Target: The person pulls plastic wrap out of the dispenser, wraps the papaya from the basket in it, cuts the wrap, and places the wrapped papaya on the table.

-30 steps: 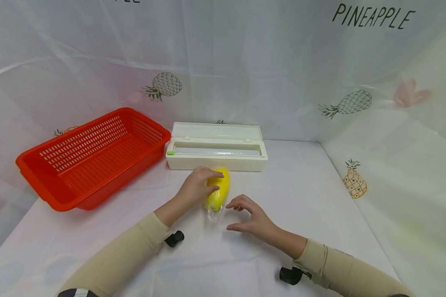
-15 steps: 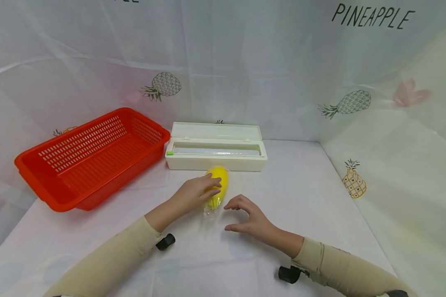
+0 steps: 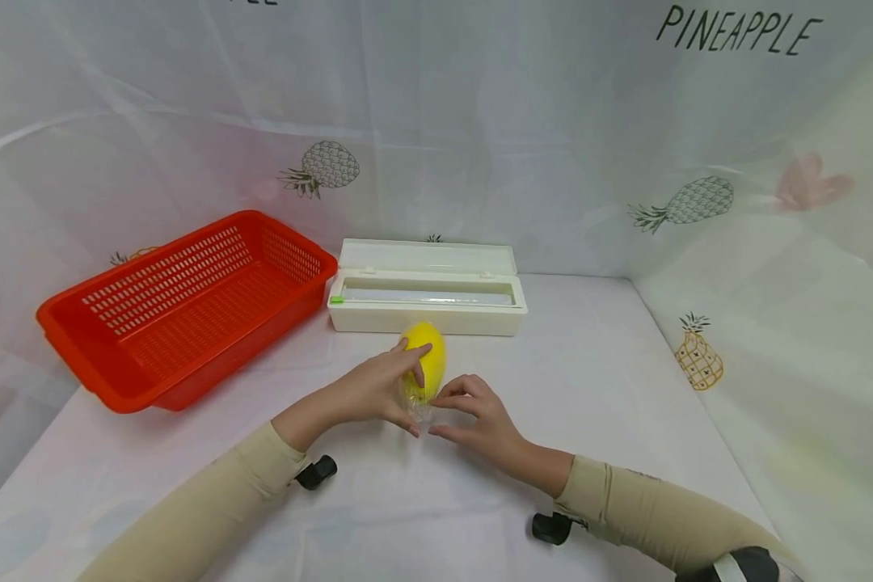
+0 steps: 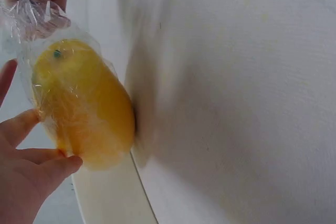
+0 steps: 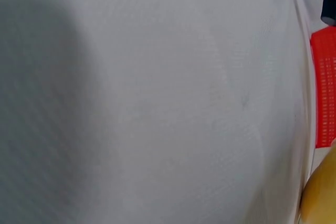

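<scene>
Near the middle of the worktop, a little toward its back edge, a yellow mango-like fruit wrapped in clear plastic film lay with its long axis running front to back, one end pointing at the white film dispenser box just behind it and the other end toward the person. The left hand came at the fruit from its left side, fingers curled over the top and near flank and holding it in place; the left wrist view showed those fingertips pressed against the film-covered skin. The right hand sat just beside the fruit's near end, on its right, with thumb and fingers drawn narrow together, pinching the bunched tail of film that trailed off that end; the left wrist view showed the twisted film caught between fingertips. Both hands were in contact, the left on the body, the right on the loose wrap. The right wrist view showed mostly the white cloth and only a sliver of the fruit, so it added little. An orange slotted basket stood well apart at the back left corner of the worktop. A white cloth covered the worktop, and pale sheeting printed with pineapples hung as walls behind and to the right.
</scene>
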Tool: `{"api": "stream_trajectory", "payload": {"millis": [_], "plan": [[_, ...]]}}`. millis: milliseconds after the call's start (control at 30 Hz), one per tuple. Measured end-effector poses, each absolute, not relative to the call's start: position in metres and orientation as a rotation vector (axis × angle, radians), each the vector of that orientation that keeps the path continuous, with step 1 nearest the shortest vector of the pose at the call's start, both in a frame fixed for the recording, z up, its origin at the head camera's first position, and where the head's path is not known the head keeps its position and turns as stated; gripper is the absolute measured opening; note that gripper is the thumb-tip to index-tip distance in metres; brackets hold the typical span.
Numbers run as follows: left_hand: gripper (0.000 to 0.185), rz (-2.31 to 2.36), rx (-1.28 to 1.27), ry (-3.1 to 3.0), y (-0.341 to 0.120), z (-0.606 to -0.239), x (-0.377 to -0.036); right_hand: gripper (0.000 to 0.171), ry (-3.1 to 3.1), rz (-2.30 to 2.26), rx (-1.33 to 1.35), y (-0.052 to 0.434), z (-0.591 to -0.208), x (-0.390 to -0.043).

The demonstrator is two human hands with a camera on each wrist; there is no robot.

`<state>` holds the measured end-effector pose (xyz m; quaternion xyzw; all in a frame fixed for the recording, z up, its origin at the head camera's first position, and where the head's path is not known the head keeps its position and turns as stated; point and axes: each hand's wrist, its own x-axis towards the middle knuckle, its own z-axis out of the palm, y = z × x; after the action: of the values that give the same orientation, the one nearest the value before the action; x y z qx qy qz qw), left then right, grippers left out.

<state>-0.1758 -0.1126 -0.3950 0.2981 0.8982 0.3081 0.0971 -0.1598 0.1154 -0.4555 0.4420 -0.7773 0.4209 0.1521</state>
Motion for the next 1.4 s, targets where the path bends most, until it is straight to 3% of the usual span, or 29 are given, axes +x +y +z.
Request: {"api": "stream_trajectory", "payload": {"millis": [233,667,900,1067,1267,1400], "plan": [[0.049,0.974,0.892,2.571,-0.112,-0.394,-0.176,0.026,-2.142,1.158,1.277,0.116,-0.454,-0.164],[0.029,1.014,0.889,2.532,-0.111,-0.399,-0.183,0.027,-2.033,1.088,1.302,0.116,-0.448,-0.169],[0.023,1.038,0.907,2.549,-0.111,-0.399,-0.184,0.015,-1.956,1.124,1.328,0.113,-0.448,-0.171],[0.020,0.987,0.917,2.627,-0.111,-0.398,-0.184,0.019,-2.003,1.120,1.273,0.112,-0.447,-0.168],[0.021,0.918,0.925,2.731,-0.104,-0.397,-0.185,0.008,-2.152,1.157,1.138,0.111,-0.447,-0.165],[0.022,0.885,0.934,2.802,-0.098,-0.397,-0.186,0.018,-2.216,1.116,1.049,0.109,-0.447,-0.165]]}}
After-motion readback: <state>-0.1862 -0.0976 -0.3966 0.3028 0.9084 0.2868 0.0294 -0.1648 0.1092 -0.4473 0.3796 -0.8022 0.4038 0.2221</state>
